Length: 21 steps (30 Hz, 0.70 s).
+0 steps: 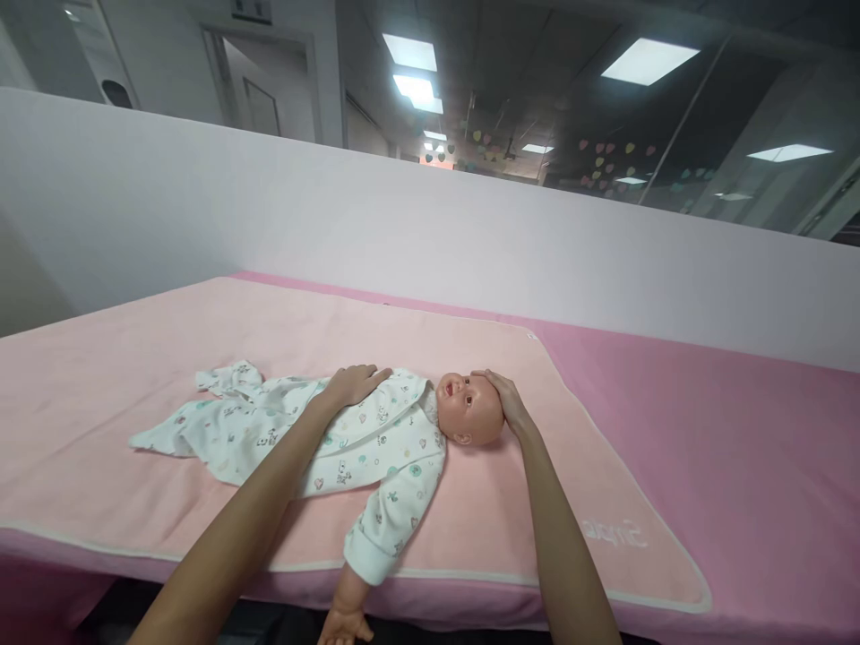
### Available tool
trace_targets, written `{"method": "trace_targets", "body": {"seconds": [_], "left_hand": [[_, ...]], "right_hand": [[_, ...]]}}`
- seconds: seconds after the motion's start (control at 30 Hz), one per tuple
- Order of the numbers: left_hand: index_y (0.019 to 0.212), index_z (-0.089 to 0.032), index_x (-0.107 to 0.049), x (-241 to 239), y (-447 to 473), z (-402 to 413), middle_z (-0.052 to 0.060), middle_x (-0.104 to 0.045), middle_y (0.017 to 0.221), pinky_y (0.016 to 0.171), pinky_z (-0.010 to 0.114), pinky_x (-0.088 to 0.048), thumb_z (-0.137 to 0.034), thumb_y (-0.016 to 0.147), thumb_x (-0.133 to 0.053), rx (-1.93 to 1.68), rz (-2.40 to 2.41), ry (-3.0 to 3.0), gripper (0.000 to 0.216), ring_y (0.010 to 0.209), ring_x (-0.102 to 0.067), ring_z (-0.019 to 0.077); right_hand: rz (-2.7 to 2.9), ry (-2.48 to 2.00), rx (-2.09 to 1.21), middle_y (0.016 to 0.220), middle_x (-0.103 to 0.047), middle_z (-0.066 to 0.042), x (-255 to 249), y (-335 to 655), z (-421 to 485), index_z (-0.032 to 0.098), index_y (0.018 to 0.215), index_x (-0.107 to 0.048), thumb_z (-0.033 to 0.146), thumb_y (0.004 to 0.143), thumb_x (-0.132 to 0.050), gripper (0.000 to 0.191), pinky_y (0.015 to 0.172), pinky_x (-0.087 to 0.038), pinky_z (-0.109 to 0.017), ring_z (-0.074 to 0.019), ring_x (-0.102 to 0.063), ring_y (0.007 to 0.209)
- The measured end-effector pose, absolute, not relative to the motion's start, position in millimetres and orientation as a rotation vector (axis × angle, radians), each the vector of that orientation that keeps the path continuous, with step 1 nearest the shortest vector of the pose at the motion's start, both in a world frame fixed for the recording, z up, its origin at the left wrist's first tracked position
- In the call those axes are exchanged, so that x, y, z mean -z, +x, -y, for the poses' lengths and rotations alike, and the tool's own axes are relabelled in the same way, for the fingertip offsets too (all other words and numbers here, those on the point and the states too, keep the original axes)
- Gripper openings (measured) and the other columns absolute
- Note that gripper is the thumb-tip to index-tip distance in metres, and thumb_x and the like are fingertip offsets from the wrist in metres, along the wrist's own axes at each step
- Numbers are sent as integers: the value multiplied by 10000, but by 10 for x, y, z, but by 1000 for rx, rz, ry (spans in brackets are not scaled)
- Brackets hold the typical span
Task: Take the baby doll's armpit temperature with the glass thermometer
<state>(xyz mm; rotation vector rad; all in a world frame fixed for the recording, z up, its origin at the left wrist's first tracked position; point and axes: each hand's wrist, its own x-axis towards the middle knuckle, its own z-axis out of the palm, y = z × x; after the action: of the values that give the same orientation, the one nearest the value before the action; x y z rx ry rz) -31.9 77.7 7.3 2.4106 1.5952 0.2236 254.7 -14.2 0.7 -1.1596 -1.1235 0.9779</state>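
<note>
A baby doll point(470, 410) lies on its back, head to the right, with its mouth open. It wears a white printed romper point(356, 457), whose leg ends lie flat at the left. My left hand point(356, 383) rests on the doll's chest, fingers stretched out over the cloth. Against the top of the doll's head lies my right hand point(505, 399), its fingers extended along the forehead side. One doll arm reaches toward me, and its bare hand point(346, 623) hangs over the near edge. The doll's far arm is mostly hidden.
Under the doll is a light pink mat point(484, 520) with a pale border, spread on a darker pink sheet point(739, 466). A low white partition point(430, 233) runs along the far side. Beyond it are a doorway point(269, 85) and glass with heart stickers point(601, 166).
</note>
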Motion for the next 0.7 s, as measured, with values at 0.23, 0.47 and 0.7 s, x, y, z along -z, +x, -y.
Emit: {"method": "trace_targets", "body": {"seconds": [0.23,0.47,0.7], "left_hand": [[902,-197,-590,-33,-324,-824,105,-640,1011,785,363,-376,-662,773,-121,-218,-1597,2411,673,923,-568,288],[890,-200,-587,-51,-318,-802,101,-646,993,779,362,-375,-644,785,-127,-207,-1598,2404,647,895,-574,285],[881,-197,-584,-54,-317,-770,98,-651,973,753,350,-382,-655,785,-122,-231,-1607,2412,658,865,-580,278]], "right_hand": [[949,-1106,-856,1151,-590,-52,105,2676,37,217,983,-631,505,669,-577,429,916,-406,-357,-226,-534,1068],[1122,-1152,-901,1004,-662,-51,44,2574,114,185,886,-659,471,692,-565,358,880,-424,-331,-224,-578,983],[1123,-1123,-1018,810,-697,-59,9,2507,174,152,802,-670,480,695,-564,361,811,-458,-340,-230,-626,828]]}}
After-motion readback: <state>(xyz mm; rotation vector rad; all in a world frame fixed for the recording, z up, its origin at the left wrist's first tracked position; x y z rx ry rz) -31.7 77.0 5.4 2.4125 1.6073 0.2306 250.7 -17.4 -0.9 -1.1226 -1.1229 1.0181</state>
